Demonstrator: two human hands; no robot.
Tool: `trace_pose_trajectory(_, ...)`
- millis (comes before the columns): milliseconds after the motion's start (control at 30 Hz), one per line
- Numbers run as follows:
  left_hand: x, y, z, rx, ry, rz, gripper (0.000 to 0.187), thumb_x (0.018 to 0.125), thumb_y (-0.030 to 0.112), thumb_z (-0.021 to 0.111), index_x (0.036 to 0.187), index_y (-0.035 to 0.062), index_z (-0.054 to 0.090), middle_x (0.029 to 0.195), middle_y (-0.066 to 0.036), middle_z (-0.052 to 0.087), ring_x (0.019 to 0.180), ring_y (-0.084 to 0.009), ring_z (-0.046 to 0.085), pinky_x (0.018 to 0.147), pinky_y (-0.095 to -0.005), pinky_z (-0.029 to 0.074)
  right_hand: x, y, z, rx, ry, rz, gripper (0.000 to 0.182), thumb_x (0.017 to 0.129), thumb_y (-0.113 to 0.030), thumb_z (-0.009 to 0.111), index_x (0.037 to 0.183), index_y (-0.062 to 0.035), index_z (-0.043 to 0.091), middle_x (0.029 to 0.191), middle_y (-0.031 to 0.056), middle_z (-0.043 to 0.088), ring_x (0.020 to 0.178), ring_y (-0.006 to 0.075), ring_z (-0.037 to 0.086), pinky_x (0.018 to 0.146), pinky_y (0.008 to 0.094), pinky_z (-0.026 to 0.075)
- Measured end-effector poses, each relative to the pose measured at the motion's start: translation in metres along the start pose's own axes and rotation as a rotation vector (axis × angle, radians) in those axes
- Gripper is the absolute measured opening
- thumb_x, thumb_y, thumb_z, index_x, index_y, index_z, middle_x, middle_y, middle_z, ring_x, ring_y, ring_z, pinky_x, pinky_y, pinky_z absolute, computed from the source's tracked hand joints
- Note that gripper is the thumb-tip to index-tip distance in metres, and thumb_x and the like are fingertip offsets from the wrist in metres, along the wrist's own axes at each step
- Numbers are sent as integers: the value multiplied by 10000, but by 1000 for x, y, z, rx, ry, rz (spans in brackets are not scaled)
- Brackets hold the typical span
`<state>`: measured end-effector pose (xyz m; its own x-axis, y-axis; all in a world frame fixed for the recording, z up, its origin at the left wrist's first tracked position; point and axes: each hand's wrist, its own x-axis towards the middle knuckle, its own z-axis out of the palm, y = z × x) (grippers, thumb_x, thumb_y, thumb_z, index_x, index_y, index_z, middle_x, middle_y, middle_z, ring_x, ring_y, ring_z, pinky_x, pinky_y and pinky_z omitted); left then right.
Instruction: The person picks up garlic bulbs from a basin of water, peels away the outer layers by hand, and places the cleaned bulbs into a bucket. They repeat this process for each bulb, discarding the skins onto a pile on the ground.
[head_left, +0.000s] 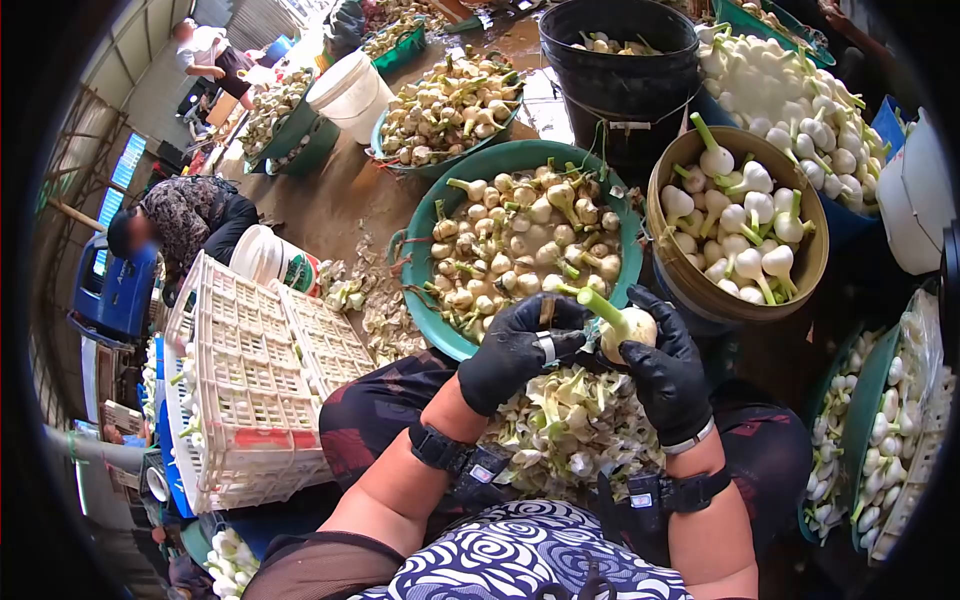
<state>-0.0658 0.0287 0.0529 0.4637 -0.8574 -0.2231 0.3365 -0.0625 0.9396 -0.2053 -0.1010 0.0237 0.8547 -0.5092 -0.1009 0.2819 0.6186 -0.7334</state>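
My right hand (676, 375), in a black glove, is closed around a garlic bulb (632, 328) with a short green stem pointing up and left. My left hand (518, 352), also gloved in black, is beside the bulb with its fingers bent together and a pale band around one finger. Something small and whitish shows at its fingertips, too small to name. Below both hands lies a heap of garlic peelings (570, 420) in my lap. Just beyond is a green tub (418, 290) of unpeeled garlic bulbs.
A bucket (655, 215) of clean white garlic stands at the right, near a black bucket (610, 85). White plastic crates (250, 390) stand on the left. Behind them a person (185, 225) bends over near a white bucket (262, 255). More garlic tubs (450, 105) stand farther back.
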Motion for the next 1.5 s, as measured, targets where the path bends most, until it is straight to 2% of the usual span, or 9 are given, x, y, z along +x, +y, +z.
trace_pose_trajectory(233,9,25,4,201,-63,26,277,798,15,664,1066,21,595,1087,-75,616,902,-125,590,776,-258,486,3,-14,13,126,-104,385,499,801,-31,642,1268,-35,466,1134,68,564,929,141,590,763,270,526)
trace_pose_trajectory(367,11,19,10,56,116,37,236,788,3,673,1011,18,595,1006,-66,630,793,-141,614,686,-268,513,-1,2,12,-267,142,-11,313,777,-49,682,1075,-46,586,994,42,608,802,152,604,642,255,496)
trace_pose_trajectory(433,12,7,11,-28,114,117,225,796,-3,664,1005,16,584,984,-68,632,793,-139,615,682,-263,515,-4,-2,23,-989,168,-465,281,754,-66,691,1020,-31,607,908,68,603,784,189,606,649,272,485)
trace_pose_trajectory(633,3,-6,17,77,85,104,236,800,-8,664,1012,19,565,970,-63,622,821,-140,617,716,-270,530,-7,9,16,-1367,229,-609,272,759,-111,653,1019,-36,625,895,144,589,786,315,595,668,378,483)
trace_pose_trajectory(833,-1,-6,27,751,69,487,175,729,11,737,850,25,611,845,-72,640,806,-153,622,704,-270,494,-12,15,12,-1629,240,-646,293,753,-127,604,1030,-32,603,811,125,557,690,297,577,577,401,460)
trace_pose_trajectory(1133,-28,20,22,739,-87,540,193,671,-11,731,803,69,616,802,-49,612,790,-224,573,725,-332,465,17,0,-23,-1517,460,-382,88,766,-100,529,730,-25,560,690,197,546,696,380,551,632,449,432)
trace_pose_trajectory(1233,-28,23,13,753,17,554,192,667,-18,729,800,68,620,809,-53,616,807,-226,572,732,-327,463,4,19,-35,-1774,-309,402,239,711,-157,556,899,-36,642,883,225,626,859,354,610,785,400,477)
trace_pose_trajectory(1400,-28,22,5,880,8,595,270,620,-58,690,844,79,628,869,-84,601,865,-265,573,757,-349,472,-1,-8,-4,-467,57,112,188,776,-62,646,953,-12,610,844,32,624,781,69,565,714,236,471)
trace_pose_trajectory(1500,-28,18,12,952,-8,594,276,608,-47,723,839,87,652,867,-80,593,863,-249,576,743,-333,474,-8,-10,12,-733,68,-110,252,746,-92,703,965,-9,608,846,62,628,737,110,589,683,261,481)
